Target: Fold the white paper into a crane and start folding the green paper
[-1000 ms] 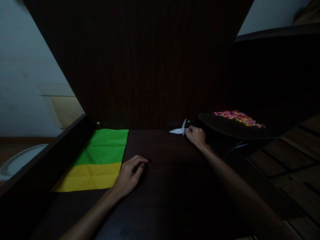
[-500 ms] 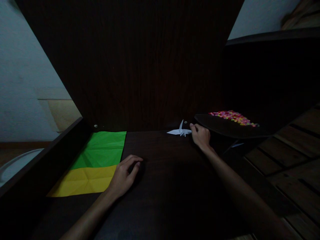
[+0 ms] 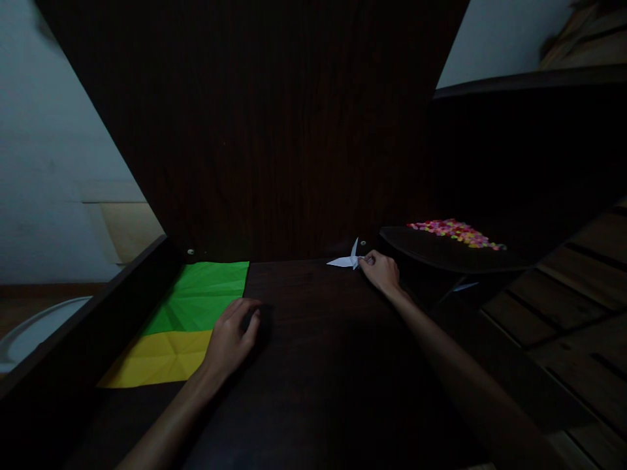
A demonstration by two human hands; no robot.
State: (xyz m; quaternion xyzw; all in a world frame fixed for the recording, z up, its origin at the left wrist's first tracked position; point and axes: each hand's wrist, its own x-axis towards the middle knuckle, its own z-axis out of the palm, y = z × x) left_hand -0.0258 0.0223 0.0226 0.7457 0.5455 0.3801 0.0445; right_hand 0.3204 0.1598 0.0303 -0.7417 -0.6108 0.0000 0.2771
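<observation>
At the far edge of a dark wooden table (image 3: 318, 339), a right hand (image 3: 382, 273) pinches a white paper crane (image 3: 347, 260), which too hard a squeeze could crumple, while the open left hand (image 3: 229, 338) rests on green-and-yellow creased paper (image 3: 186, 320).

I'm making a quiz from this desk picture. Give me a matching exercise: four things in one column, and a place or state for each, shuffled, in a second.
1. green sheet
2. yellow sheet
3. white paper crane
4. small colourful pieces

A. pinched by the right hand at the desk's far edge
B. heaped on the dark tray at right
C. nearest the person, beside the left hand
D. flat, farther back on the left

Pairs: 1-D, 2-C, 3-A, 4-B
</observation>
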